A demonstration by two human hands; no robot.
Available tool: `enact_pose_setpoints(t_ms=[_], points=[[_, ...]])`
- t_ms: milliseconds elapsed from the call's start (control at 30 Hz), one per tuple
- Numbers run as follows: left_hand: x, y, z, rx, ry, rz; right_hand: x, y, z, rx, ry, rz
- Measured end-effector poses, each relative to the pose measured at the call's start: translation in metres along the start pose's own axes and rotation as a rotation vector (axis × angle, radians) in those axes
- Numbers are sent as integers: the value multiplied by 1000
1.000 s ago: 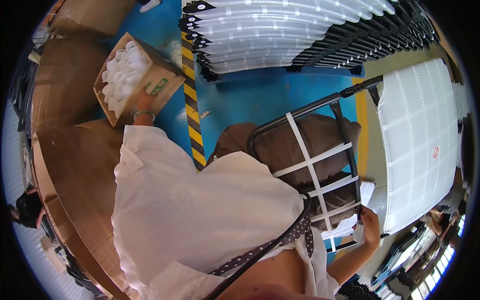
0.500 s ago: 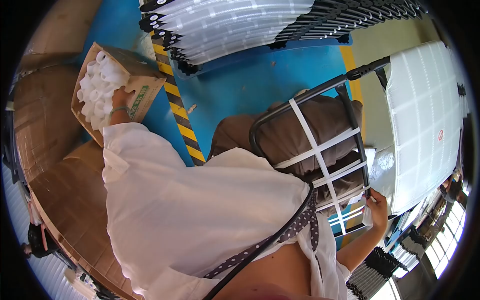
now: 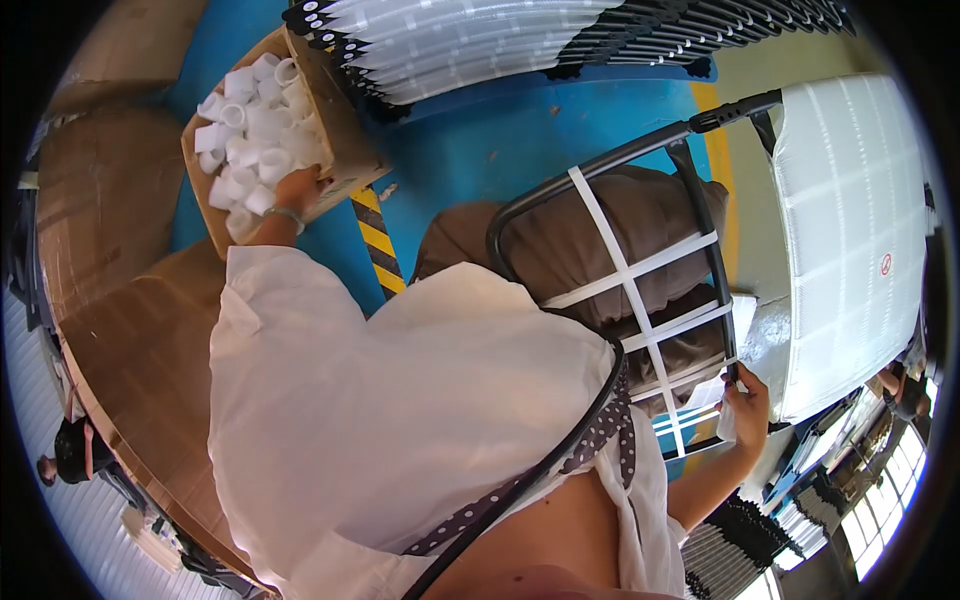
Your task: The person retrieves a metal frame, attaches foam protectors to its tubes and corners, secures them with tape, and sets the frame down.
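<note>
Since the earlier frame, the cardboard box (image 3: 335,130) has swung toward the top centre of the frame, its open face now turned more fully to you. Your left hand (image 3: 297,190), upper left of centre, grips the lower edge of that box, fingers closed on the cardboard, beside the white tube pieces (image 3: 250,130) packed inside. The box lies partly over the yellow-and-black floor stripe (image 3: 375,240) on the blue floor (image 3: 520,130). Your right hand (image 3: 748,405), lower right, is closed on a small white piece (image 3: 727,425), just beside the black metal frame (image 3: 600,170) crossed with white straps (image 3: 630,290). The two hands are well apart. A white quilted panel (image 3: 850,230) fills the right edge.
</note>
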State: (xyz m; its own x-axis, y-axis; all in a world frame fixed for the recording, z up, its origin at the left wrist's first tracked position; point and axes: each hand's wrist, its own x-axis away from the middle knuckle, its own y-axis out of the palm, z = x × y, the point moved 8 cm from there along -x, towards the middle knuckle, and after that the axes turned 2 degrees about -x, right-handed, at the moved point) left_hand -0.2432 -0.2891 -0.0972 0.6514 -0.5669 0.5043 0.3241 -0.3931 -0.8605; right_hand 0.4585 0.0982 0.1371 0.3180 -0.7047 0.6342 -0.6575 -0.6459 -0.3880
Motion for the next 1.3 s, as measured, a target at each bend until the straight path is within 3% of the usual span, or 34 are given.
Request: enact_pose_setpoints(t_ms=[167,233,367,467,567,600,667,767,800,833,867,900,933,1033,1133,1300], points=[[7,-1,75,269,79,153,0,5,5,25,16,26],[0,5,111,216,21,-7,0,7,8,21,7,25],[-34,-7,179,382,93,224,2,8,9,25,-1,20],[-63,-20,220,313,10,148,2,2,23,56,16,54],[-110,18,218,274,265,306,7,7,4,161,111,108],[-79,-22,229,394,276,201,10,1,0,361,-1,184],[-142,72,170,165,753,315,17,1,-1,390,16,211],[-27,-7,171,803,109,114,20,3,20,454,-57,340],[-3,-35,169,458,120,499,20,6,26,455,-66,393],[28,-57,177,342,149,661,21,11,30,463,-1,412],[51,-90,178,273,117,634,24,10,28,464,44,423],[57,-79,161,114,160,927,24,13,29,471,51,430],[64,-80,153,136,170,1031,23,15,31,477,58,438],[69,-98,165,323,185,1114,30,14,27,498,72,436],[60,-115,182,359,230,1165,40,12,24,487,-7,555],[55,-139,198,422,304,1234,41,15,20,476,-32,576]])
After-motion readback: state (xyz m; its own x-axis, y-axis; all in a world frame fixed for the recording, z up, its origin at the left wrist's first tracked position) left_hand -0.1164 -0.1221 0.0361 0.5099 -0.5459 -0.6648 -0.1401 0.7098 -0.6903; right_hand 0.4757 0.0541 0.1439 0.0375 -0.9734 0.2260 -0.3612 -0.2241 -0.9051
